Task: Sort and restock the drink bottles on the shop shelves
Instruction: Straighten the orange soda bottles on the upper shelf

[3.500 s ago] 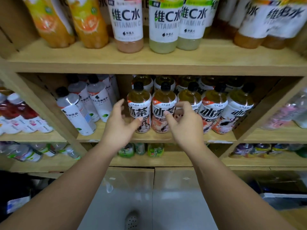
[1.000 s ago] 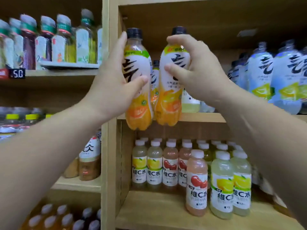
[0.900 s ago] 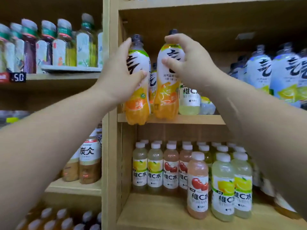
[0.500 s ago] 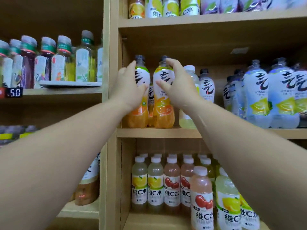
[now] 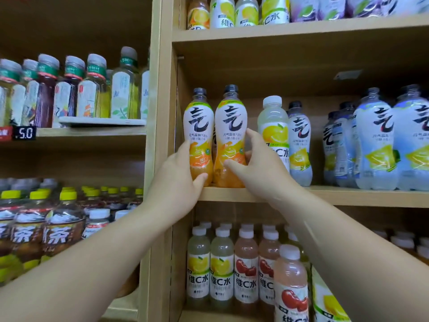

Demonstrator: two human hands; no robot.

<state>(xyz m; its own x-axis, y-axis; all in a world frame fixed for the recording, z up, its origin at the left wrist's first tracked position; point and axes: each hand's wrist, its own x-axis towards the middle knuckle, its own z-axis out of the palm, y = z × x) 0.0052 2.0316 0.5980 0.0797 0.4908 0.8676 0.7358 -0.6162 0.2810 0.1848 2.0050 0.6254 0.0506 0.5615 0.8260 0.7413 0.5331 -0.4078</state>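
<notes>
I am gripping the left orange bottle [image 5: 199, 138] low down with my left hand [image 5: 178, 182] and the right orange bottle [image 5: 229, 138] with my right hand [image 5: 257, 168]. Both bottles are standing upright on the shelf [image 5: 325, 196] at its front left corner, touching each other, hard against the wooden side panel [image 5: 166, 112]. They are sitting close to the front edge, so letting go carelessly is risking a tall bottle tipping off. My right hand is also squeezing in just beside the pale lemon bottle [image 5: 274, 133], and pulling out could be knocking it over.
</notes>
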